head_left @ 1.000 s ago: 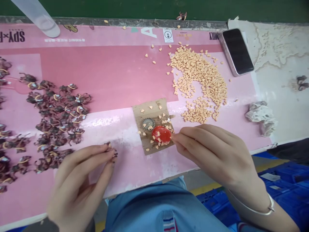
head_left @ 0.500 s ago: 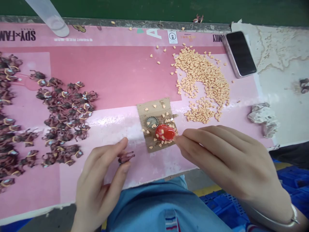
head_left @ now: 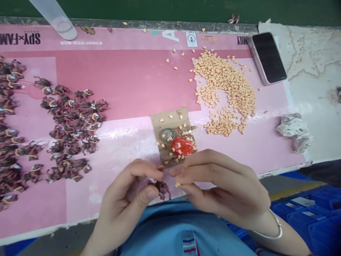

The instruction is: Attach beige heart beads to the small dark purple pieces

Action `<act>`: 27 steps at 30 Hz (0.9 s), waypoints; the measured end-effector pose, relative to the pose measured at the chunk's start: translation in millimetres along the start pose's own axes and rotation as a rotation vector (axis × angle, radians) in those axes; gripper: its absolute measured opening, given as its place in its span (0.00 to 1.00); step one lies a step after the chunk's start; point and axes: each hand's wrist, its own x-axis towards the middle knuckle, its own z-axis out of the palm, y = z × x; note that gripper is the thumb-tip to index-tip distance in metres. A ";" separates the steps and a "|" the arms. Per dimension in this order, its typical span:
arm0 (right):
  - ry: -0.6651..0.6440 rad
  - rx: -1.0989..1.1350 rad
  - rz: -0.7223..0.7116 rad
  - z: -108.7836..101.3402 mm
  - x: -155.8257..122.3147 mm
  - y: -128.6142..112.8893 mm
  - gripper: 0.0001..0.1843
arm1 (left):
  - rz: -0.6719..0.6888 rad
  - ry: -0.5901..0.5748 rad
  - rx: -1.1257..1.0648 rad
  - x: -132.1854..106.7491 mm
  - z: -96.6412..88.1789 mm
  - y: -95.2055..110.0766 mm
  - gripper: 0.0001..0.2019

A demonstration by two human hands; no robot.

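Brown plastic miniature figurine point(head_left: 161, 187) pinched tight between thumb and forefinger of the left hand point(head_left: 125, 199), held in the air just off the near edge of the tabletop point(head_left: 314, 106), above a blue garment point(head_left: 170, 231). Right hand point(head_left: 226, 188) close alongside, fingers point(head_left: 191, 165) narrowed to a pinch on one tiny peach piece point(head_left: 177, 184), its tip nearly touching the figurine.

Just beyond both sets of fingers: a cardboard scrap point(head_left: 170, 119) carrying a red cap point(head_left: 182, 146) dotted with more peach bits, and a crimped bottle cap point(head_left: 167, 134) beside it. Farther out from the right fingers, a loose heap of peach pieces point(head_left: 226, 89), a smartphone point(head_left: 268, 57) and a crumpled tissue point(head_left: 293, 131). Out from the left fingers, a sprawl of brown figurines point(head_left: 71, 124) across the pink printed mat point(head_left: 119, 78).

Likely trouble: the peach piece, so small and so lightly gripped, slipping free and dropping into the lap, with both items held off the tabletop edge. Also possible: a bump between the two parts, enough to twist the figurine in its grip, with the fingertips hiding the meeting point. Contents of the red cap not clear.
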 end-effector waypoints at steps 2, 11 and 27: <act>0.005 0.014 0.004 1.7 -1.7 0.7 0.05 | -0.078 0.020 -0.153 -1.7 4.7 2.4 0.01; -0.018 0.027 -0.002 5.3 -1.6 0.3 0.06 | -0.085 -0.019 -0.252 0.9 8.5 2.8 0.06; 0.009 -0.259 -0.096 3.9 -16.9 -4.0 0.14 | 0.152 0.155 0.139 2.0 18.5 2.1 0.13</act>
